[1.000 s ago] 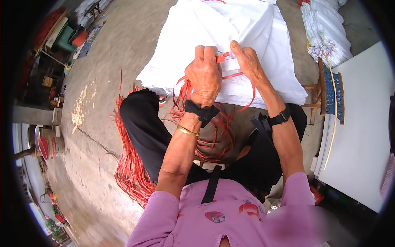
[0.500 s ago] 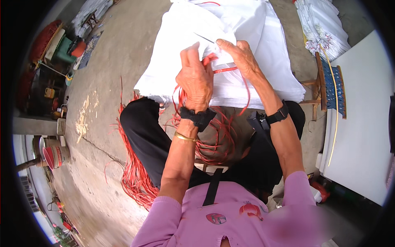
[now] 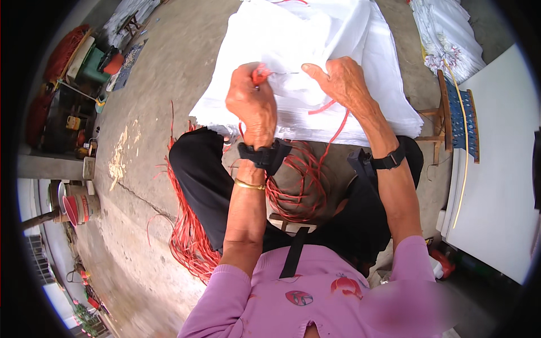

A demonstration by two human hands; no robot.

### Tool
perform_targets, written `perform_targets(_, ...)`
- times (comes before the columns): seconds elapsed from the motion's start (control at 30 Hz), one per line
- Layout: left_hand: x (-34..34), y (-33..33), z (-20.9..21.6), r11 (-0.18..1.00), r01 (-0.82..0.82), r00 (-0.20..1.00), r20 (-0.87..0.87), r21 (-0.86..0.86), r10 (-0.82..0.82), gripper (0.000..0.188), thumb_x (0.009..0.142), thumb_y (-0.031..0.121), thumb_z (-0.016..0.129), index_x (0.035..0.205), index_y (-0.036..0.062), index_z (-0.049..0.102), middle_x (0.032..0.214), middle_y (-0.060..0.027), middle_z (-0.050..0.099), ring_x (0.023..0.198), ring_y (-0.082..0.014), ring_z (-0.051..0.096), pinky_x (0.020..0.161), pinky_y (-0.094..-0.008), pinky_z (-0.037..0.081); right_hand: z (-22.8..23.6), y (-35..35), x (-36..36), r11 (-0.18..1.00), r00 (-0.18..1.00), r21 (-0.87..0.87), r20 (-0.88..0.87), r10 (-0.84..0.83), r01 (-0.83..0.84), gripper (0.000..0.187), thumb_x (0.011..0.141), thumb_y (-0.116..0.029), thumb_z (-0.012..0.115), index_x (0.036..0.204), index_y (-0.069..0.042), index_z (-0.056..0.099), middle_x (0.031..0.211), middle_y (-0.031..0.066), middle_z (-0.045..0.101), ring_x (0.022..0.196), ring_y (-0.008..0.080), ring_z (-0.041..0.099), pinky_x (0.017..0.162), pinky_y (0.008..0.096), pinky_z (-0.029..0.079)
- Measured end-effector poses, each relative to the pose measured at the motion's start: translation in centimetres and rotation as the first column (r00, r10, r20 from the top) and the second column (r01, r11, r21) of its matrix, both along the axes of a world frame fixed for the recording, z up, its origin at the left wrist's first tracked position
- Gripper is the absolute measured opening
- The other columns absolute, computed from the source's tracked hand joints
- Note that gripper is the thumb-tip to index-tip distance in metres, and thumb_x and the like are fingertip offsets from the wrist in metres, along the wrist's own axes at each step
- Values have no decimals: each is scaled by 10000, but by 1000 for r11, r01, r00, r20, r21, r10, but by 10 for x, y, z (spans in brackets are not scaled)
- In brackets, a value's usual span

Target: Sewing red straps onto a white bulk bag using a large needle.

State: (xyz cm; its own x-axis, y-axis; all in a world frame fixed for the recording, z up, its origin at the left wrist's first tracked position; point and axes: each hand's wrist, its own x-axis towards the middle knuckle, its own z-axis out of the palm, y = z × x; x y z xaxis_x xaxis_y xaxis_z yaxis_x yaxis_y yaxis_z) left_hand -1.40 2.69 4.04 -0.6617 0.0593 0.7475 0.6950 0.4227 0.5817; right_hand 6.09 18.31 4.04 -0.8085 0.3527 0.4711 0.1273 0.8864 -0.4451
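My left hand (image 3: pixel 252 104) is closed on a bunched red piece (image 3: pixel 261 74) that pokes out by the thumb. From its side a thin dark needle (image 3: pixel 286 72) points across toward my right thumb. My right hand (image 3: pixel 347 84) has its thumb stretched out and its fingers curled over the white sack cloth (image 3: pixel 287 34), which folds up toward it; its fingertips are partly hidden. Just below that hand a red strip (image 3: pixel 338 132) hangs down off the cloth. Both hands are above the near part of the white stack (image 3: pixel 377 115), slightly apart.
A heap of red strips (image 3: pixel 191 248) lies left of my leg, and more red strips (image 3: pixel 296 188) coil between my knees. To the right are a wooden-framed chair (image 3: pixel 457 118) and a white panel (image 3: pixel 501 169). White bundles (image 3: pixel 448 34) lie at the far right.
My left hand has moved left and slightly up with the red piece, away from my right hand. The needle has shifted lower and now lies nearly level.
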Motion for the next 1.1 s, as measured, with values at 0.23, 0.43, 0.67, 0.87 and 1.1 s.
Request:
perform_targets(0.23,33,37,-12,944,302,953,14,-134,-303,150,709,-23,632,843,42,615,773,-119,619,645,-283,605,593,-354,479,-14,0,-7,783,986,-601,-133,96,-157,826,759,-730,477,438,28,416,386,93,391,409,205,373,433,386,362)
perform_targets(0.43,42,13,-2,962,273,961,53,0,-272,446,664,-27,636,1090,49,528,966,-155,583,739,-356,606,620,-405,482,9,-5,-2,751,992,-653,-126,18,-97,602,745,-510,651,501,22,509,458,38,426,486,112,408,420,322,351)
perform_targets(0.67,7,18,-15,998,56,955,295,-28,-45,184,736,-19,538,886,-4,643,635,-161,614,530,-221,575,554,-326,459,7,9,-3,848,997,-530,-71,-12,-28,564,736,-453,669,472,10,484,409,51,391,403,144,397,387,335,342)
perform_targets(0.87,-8,8,-23,996,36,955,290,84,-59,179,718,-27,549,865,35,632,648,-145,621,597,-282,619,584,-366,485,12,2,9,999,997,-42,80,-10,13,478,788,-405,649,595,32,619,428,117,484,398,221,473,445,347,395)
perform_targets(1.1,12,24,-26,981,156,981,100,114,-168,229,707,-97,515,876,5,631,700,-96,642,623,-156,609,620,-280,489,1,-9,2,973,998,232,56,-23,9,423,769,-318,612,542,37,583,489,201,529,465,342,551,470,424,440)
